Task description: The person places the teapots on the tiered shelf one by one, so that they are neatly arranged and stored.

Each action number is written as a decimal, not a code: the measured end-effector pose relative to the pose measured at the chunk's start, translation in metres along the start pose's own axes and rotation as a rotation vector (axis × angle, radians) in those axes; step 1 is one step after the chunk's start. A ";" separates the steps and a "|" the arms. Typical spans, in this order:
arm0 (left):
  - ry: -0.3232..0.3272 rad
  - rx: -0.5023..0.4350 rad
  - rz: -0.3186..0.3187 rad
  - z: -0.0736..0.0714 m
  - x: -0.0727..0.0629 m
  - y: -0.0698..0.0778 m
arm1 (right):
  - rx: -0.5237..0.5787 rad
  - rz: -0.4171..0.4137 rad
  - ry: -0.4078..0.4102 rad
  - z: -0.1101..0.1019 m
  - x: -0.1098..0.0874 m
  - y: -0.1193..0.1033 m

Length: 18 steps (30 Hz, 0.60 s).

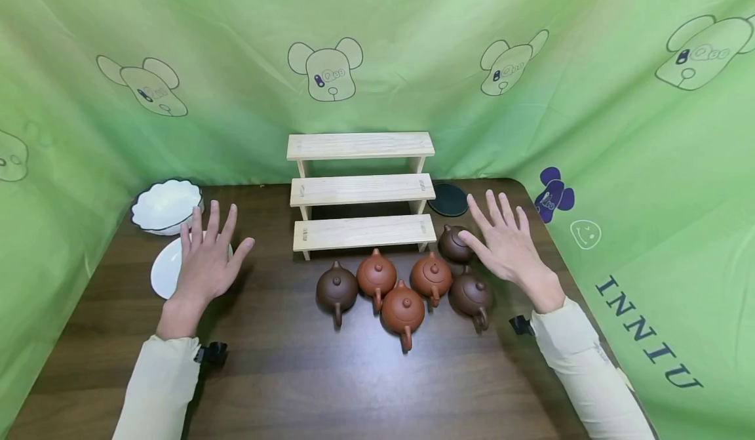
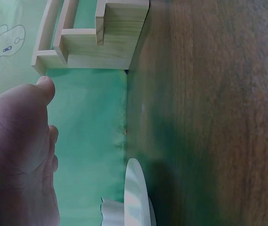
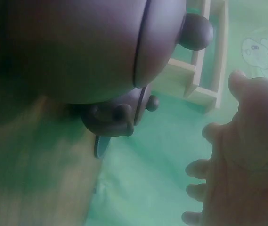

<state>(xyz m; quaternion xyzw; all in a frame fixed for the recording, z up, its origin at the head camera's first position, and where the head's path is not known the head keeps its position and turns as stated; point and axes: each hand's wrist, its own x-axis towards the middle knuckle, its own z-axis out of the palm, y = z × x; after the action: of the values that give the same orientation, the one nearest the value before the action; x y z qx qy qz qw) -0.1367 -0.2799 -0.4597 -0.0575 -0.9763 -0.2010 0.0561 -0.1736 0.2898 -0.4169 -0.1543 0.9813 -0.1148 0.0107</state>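
Note:
My left hand (image 1: 208,266) is spread flat above the white plate (image 1: 165,271) and holds nothing. My right hand (image 1: 508,246) hovers with fingers extended beside the dark brown teapots, its thumb overlapping the rear one (image 1: 453,243) in the head view. Near its wrist sits another dark brown teapot (image 1: 472,294), large in the right wrist view. Three reddish-brown teapots (image 1: 376,275) (image 1: 432,276) (image 1: 407,312) cluster in the middle, and a dark brown teapot (image 1: 337,289) stands at their left. Behind them rises a three-tier wooden stand (image 1: 364,233) with bare shelves.
At the back left is a white scalloped bowl (image 1: 167,205) with a dark rim, behind the plate. A dark round disc (image 1: 448,200) lies right of the stand. A green printed curtain (image 1: 401,53) encloses the brown wooden table (image 1: 330,387) at the back and sides.

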 end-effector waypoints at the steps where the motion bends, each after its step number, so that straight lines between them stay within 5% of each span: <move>1: 0.000 -0.001 0.001 0.000 0.000 0.001 | 0.000 0.000 0.000 0.000 0.000 0.000; 18: -0.001 -0.063 -0.008 0.018 -0.002 0.020 | 0.019 -0.021 0.062 0.009 -0.013 0.006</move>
<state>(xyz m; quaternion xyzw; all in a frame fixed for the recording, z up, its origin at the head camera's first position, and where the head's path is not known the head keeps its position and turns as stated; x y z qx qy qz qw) -0.1338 -0.2544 -0.4690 -0.0552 -0.9697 -0.2318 0.0531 -0.1626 0.2975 -0.4274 -0.1610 0.9783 -0.1287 -0.0197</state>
